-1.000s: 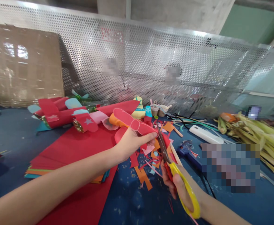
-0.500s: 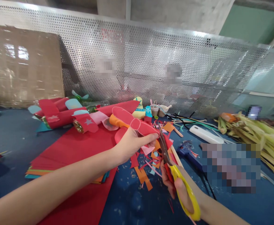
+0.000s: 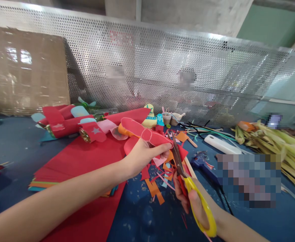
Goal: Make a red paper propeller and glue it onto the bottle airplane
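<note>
My left hand (image 3: 142, 155) pinches a red paper cut-out (image 3: 139, 131) with a white drawn outline, held above the blue table. My right hand (image 3: 195, 205) grips yellow-handled scissors (image 3: 187, 183); their blades point up and meet the cut-out's right edge beside my left thumb. Paper scraps (image 3: 159, 174) in red and orange lie under both hands.
A stack of red paper sheets (image 3: 81, 161) lies at left, with a red paper plane model (image 3: 66, 124) behind it. A white marker (image 3: 221, 144), a blue glue gun (image 3: 203, 164) and corn husks (image 3: 275, 144) lie at right. A perforated metal screen (image 3: 162, 67) and a cardboard box (image 3: 23, 70) close the back.
The scissors and the cut-out have shifted very slightly to the right, with the blades working along the paper's edge. Both arms otherwise stay where they were.
</note>
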Demonstrator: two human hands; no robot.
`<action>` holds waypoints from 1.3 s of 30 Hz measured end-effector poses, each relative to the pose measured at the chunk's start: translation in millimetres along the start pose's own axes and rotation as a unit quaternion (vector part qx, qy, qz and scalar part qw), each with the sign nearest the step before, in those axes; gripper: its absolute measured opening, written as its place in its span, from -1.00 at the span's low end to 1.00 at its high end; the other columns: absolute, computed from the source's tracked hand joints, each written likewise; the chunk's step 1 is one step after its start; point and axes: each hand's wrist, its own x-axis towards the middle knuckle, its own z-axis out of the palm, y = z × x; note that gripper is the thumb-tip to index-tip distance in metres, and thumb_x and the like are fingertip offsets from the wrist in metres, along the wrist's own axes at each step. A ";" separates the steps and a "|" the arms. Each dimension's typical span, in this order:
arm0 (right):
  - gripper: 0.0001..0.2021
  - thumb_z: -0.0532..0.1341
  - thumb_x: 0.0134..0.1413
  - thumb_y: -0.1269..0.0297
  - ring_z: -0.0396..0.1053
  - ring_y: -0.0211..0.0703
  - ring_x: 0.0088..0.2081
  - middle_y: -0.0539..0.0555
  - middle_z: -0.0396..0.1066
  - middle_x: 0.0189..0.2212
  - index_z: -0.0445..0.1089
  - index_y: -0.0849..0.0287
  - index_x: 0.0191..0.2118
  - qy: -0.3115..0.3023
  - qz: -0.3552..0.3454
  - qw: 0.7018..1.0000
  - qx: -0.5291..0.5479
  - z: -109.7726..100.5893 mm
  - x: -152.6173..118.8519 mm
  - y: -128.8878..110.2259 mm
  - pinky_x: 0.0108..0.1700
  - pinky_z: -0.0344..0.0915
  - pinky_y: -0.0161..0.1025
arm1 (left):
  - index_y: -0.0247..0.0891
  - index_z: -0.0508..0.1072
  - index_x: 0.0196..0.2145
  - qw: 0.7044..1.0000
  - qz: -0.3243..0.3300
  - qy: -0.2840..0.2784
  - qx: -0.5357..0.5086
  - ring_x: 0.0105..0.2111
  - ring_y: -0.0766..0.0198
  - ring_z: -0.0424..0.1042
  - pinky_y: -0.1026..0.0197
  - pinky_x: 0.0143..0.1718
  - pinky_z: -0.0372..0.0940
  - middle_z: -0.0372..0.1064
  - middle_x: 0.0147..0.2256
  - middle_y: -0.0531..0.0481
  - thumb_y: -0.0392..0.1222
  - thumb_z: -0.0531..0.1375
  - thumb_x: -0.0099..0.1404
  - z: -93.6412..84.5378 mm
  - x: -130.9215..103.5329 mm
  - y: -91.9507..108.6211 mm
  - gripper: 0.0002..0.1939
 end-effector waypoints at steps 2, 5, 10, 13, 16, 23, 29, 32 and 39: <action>-0.34 -0.13 -0.05 -0.46 -0.07 -0.38 -0.68 -0.13 0.01 -0.65 0.17 0.14 -0.36 0.007 -0.014 1.000 0.014 -1.5 0.0 -2.3 -0.72 -0.07 -0.38 | -0.33 0.41 -0.59 1.000 0.002 -0.005 -0.001 -0.55 0.40 0.30 0.33 -0.46 0.24 0.35 -0.59 0.08 -0.22 0.27 0.14 -0.6 0.2 0.0 -0.79; -0.34 -0.11 -0.04 -0.45 -0.07 -0.37 -0.68 -0.14 0.00 -0.66 0.20 0.15 -0.33 0.006 -0.016 1.000 0.014 -3.8 1.1 -5.1 -0.72 -0.06 -0.38 | -0.32 0.40 -0.59 1.000 0.004 -0.011 -0.002 -0.57 0.41 0.28 0.33 -0.49 0.22 0.34 -0.61 0.08 -0.21 0.27 0.15 -1.1 0.8 0.1 -0.78; -0.26 -0.14 -0.05 -0.47 -0.05 -0.35 -0.68 -0.15 -0.01 -0.67 0.24 0.19 -0.20 -0.013 -0.002 1.000 -0.006 -7.1 1.3 -5.5 -0.72 -0.05 -0.37 | -0.32 0.40 -0.60 1.000 0.005 -0.012 -0.007 -0.57 0.41 0.29 0.33 -0.49 0.22 0.34 -0.61 0.08 -0.22 0.27 0.14 -1.6 2.0 -0.3 -0.78; -0.28 -0.16 -0.05 -0.47 -0.09 -0.38 -0.70 -0.16 -0.02 -0.67 0.23 0.17 -0.24 -0.022 0.022 0.999 -0.017 -9.5 0.6 -6.1 -0.73 -0.05 -0.37 | -0.32 0.40 -0.59 1.000 0.009 -0.014 -0.007 -0.57 0.41 0.29 0.34 -0.48 0.22 0.34 -0.61 0.09 -0.24 0.27 0.14 -3.2 3.2 -0.6 -0.79; -0.31 -0.14 -0.05 -0.47 -0.13 -0.40 -0.70 -0.16 -0.03 -0.66 0.20 0.15 -0.31 -0.020 0.026 0.999 -0.019 -11.3 0.7 -10.5 -0.74 -0.06 -0.39 | -0.32 0.40 -0.60 1.000 0.010 -0.016 0.012 -0.55 0.41 0.29 0.34 -0.46 0.23 0.34 -0.60 0.09 -0.24 0.27 0.15 -5.7 4.5 -0.4 -0.78; -0.28 -0.12 -0.10 -0.49 -0.17 -0.41 -0.70 -0.17 -0.05 -0.66 0.22 0.15 -0.27 -0.032 0.061 0.998 -0.012 -13.8 2.4 -24.9 -0.76 -0.06 -0.39 | -0.31 0.39 -0.60 0.998 0.020 -0.029 0.045 -0.53 0.38 0.30 0.31 -0.44 0.23 0.33 -0.59 0.07 -0.21 0.24 0.16 -9.4 5.8 2.5 -0.77; -0.31 -0.13 -0.11 -0.50 -0.17 -0.42 -0.71 -0.19 -0.10 -0.66 0.15 0.13 -0.35 -0.038 0.079 0.996 -0.031 -17.2 2.4 -25.7 -0.74 -0.03 -0.39 | -0.31 0.37 -0.61 0.998 0.024 -0.036 0.048 -0.53 0.38 0.29 0.30 -0.43 0.24 0.32 -0.58 0.07 -0.22 0.24 0.15 -14.0 9.9 -0.8 -0.77; -0.31 -0.12 -0.11 -0.50 -0.21 -0.43 -0.71 -0.19 -0.09 -0.67 0.15 0.13 -0.31 -0.043 0.089 0.995 -0.020 -17.4 2.7 -26.0 -0.74 -0.04 -0.39 | -0.31 0.38 -0.60 0.998 0.024 -0.038 0.047 -0.54 0.39 0.29 0.30 -0.44 0.24 0.32 -0.58 0.08 -0.21 0.25 0.15 -15.2 11.3 -1.8 -0.78; -0.35 -0.08 -0.12 -0.49 -0.24 -0.44 -0.70 -0.19 -0.08 -0.67 0.08 0.10 -0.37 -0.034 0.100 0.994 -0.002 -15.5 3.3 -27.4 -0.75 -0.07 -0.40 | -0.31 0.38 -0.58 0.998 0.024 -0.045 0.035 -0.53 0.39 0.27 0.30 -0.44 0.22 0.31 -0.58 0.08 -0.18 0.27 0.14 -14.3 11.8 -0.4 -0.78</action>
